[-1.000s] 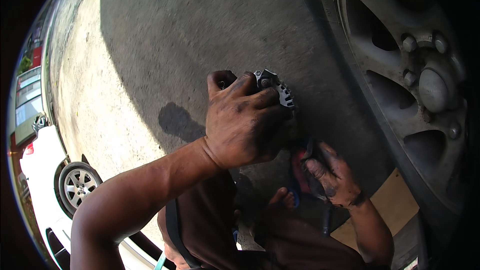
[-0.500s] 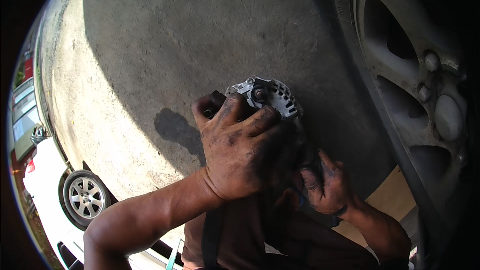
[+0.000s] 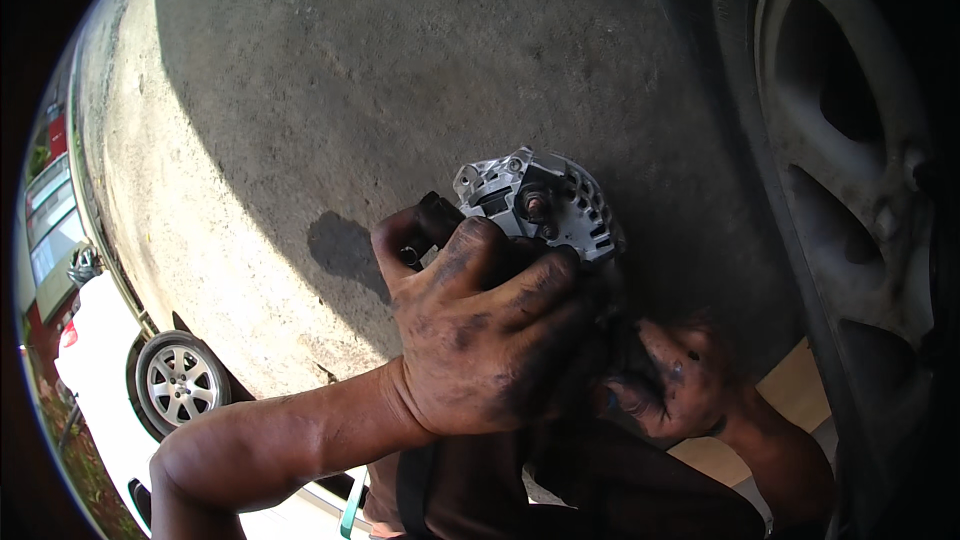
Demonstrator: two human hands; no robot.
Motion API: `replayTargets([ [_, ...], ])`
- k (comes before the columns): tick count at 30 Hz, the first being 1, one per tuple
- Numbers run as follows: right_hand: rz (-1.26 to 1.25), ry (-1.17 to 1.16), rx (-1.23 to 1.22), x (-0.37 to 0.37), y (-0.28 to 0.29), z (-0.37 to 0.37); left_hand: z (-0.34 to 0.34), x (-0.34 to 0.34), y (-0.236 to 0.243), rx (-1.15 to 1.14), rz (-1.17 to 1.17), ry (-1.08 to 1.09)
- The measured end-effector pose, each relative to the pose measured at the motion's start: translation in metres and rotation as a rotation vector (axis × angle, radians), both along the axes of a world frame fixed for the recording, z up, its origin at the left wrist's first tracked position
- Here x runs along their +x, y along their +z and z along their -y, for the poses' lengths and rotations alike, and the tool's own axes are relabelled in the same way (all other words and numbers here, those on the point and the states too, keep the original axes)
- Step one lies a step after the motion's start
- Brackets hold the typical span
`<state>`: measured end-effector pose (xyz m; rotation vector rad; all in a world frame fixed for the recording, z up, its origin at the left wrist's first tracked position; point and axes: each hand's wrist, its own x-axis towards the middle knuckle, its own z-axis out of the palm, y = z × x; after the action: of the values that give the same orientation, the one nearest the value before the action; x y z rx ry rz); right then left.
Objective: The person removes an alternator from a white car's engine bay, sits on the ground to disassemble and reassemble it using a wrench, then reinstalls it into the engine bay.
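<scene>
My grease-blackened left hand (image 3: 480,340) grips a silver finned automotive part (image 3: 580,200), which looks like an alternator, with a dark terminal on its face and a black fitting (image 3: 437,218) at its upper left. My fingers cover its lower side. My right hand (image 3: 665,380), also blackened, is closed just below and right of it, around something dark that I cannot make out. My legs in dark trousers are underneath.
A large wheel (image 3: 820,80) with its tyre stands close on the right. A tan board (image 3: 790,385) lies beside it. Concrete ground (image 3: 400,60) spreads out, half sunlit, with a dark stain (image 3: 340,250). A white car (image 3: 110,330) with a silver wheel is at the left.
My left hand has moved down, and more of the silver part's finned face shows above its fingers. My right hand has drawn closer beneath it, hiding more of what it holds.
</scene>
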<state>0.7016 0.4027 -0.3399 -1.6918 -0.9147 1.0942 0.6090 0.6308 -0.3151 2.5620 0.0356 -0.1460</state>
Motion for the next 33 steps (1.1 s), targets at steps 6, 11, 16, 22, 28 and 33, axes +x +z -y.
replayTargets([
  [6,-0.737,-0.370,0.004,-0.026,0.000,-0.003,0.001,0.005,0.003,0.064,0.005,0.022],
  [11,0.153,0.174,-0.048,0.011,-0.003,-0.002,-0.002,0.008,0.009,0.001,0.019,-0.052],
  [16,-0.739,-0.242,-0.079,-0.006,0.000,-0.007,-0.002,0.011,0.009,0.017,0.028,-0.030],
  [22,-0.094,0.006,0.014,0.005,-0.009,-0.006,-0.001,0.003,0.005,0.069,-0.067,-0.031],
  [28,-0.686,-0.190,-0.039,-0.003,-0.001,-0.015,-0.004,0.009,0.008,0.001,0.017,-0.070],
  [33,-0.704,-0.253,-0.063,-0.010,-0.005,-0.011,-0.005,0.012,0.007,-0.002,0.045,-0.054],
])
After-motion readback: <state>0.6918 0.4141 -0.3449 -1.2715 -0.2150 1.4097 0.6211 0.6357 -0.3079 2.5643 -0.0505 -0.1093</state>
